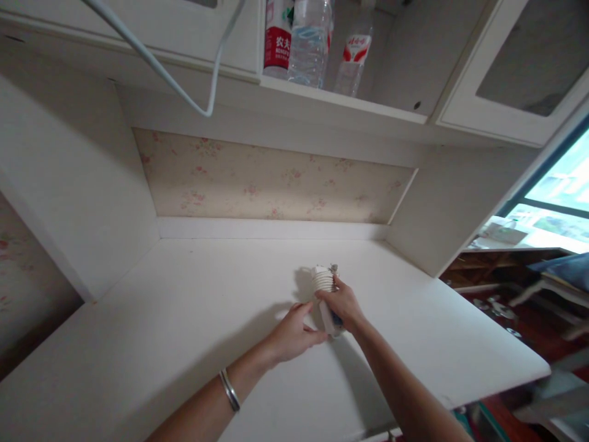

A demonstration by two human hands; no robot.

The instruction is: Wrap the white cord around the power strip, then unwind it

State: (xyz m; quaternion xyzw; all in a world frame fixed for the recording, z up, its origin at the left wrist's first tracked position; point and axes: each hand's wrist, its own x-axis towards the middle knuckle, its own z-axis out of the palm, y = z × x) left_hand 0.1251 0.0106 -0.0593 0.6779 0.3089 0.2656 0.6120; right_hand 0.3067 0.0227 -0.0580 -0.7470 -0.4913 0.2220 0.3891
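My right hand (343, 304) is closed around a white oblong block with cord wound round its far end (324, 280), held just over or on the white desk top (221, 288). A dark blue patch shows on the block under the fingers, and a small metallic-looking bit sticks out near its far tip. I cannot make out its exact kind. To its left, my left hand (291, 334) has thumb and fingers spread apart. The fingertips reach the block's near end, perhaps touching it. A silver bangle circles the left wrist.
Overhead, an open shelf (386, 110) holds clear plastic bottles (309, 46), some with red labels. A pale cable (184, 95) loops down at upper left. Side panels close in the desk left and right. Beyond its right edge are a stool (559, 288) and a window (556, 190).
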